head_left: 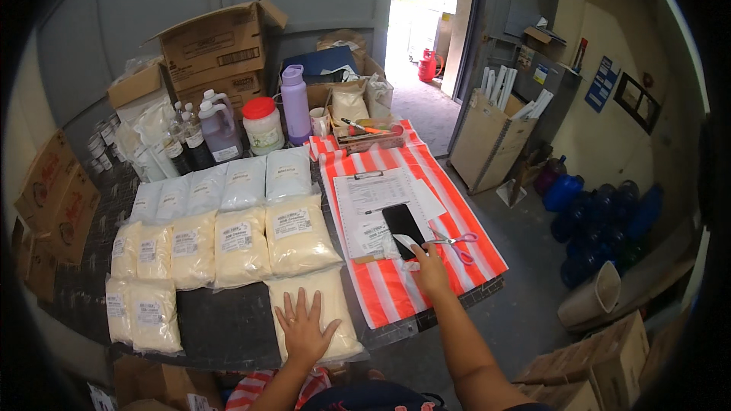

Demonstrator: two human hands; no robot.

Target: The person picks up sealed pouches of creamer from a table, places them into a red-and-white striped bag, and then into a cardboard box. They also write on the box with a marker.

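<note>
My left hand [304,327] lies with spread fingers on an unlabelled bag of pale yellow powder [333,297] at the table's front. My right hand [426,262] pinches a small white paper [405,243] over the lower end of a black phone [400,219]. Pink scissors [466,251] lie just right of it. Under the phone are a clipboard with papers [365,190] and loose labels [373,237], on a red-and-white striped cloth [476,274]. Rows of labelled yellow powder bags [186,255] and white bags [242,183] fill the left and middle.
Bottles [217,122], a red-lidded jar [264,125], a purple flask [295,103], a tray of tools [369,133] and cardboard boxes [209,38] stand behind. An open doorway [426,129] is beyond. Blue water jugs [598,221] and cartons [594,358] are on the right.
</note>
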